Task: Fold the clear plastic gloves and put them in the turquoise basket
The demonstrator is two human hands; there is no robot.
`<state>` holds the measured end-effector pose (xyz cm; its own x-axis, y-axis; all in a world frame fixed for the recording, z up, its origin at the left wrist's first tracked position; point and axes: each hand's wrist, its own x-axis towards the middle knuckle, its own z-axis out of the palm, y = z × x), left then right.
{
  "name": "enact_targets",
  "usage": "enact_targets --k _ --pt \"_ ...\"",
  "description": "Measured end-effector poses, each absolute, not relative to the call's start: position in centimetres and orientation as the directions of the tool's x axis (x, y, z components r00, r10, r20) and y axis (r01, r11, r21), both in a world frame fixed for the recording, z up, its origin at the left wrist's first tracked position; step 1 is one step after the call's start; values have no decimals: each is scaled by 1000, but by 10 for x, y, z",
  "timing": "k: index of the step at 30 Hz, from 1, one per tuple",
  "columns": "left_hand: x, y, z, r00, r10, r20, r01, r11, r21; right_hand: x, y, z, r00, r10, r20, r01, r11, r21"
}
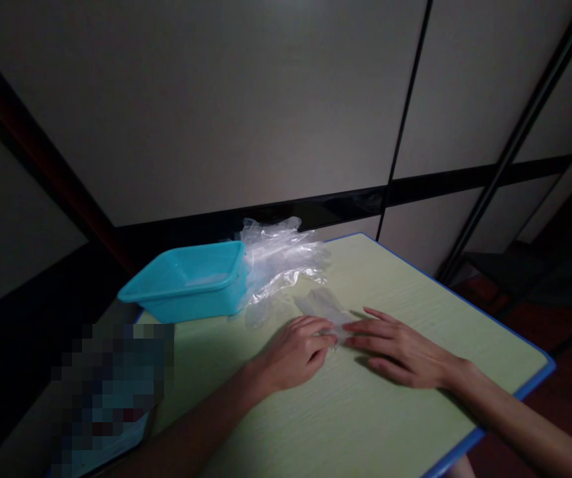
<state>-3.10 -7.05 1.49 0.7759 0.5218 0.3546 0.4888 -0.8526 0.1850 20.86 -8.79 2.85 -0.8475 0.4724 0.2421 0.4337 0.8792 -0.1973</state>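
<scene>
A flat, folded piece of clear plastic film (323, 304) lies on the table between my two hands. At its near left edge, my left hand (296, 352) is closed, with thumb and index finger pinching the film. My right hand (398, 348) rests from the other side, fingers stretched and apart, its fingertips touching or very near the film's right edge. Beyond the left hand is a loose pile of clear disposable plastic gloves (286, 255), spread against a turquoise basket. One thin glove (266, 309) lies flat at the near side of the pile.
The turquoise plastic basket (191, 305) stands at the table's far left, with something pale inside. The light green table (276, 431) has a blue edge. Cabinet panels (266, 119) rise behind it. A blurred-out object (117, 398) sits at the left, near my forearm.
</scene>
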Motion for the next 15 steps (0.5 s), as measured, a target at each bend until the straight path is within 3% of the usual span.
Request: enact_targets --k 5,15 --pt "-31 -71 18 793 504 342 480 -863 158 222 -87 25 -765 569 301 515 822 -243" --pt "-32 -72 20 825 451 340 438 -891 118 219 -86 23 -747 574 335 524 819 -233"
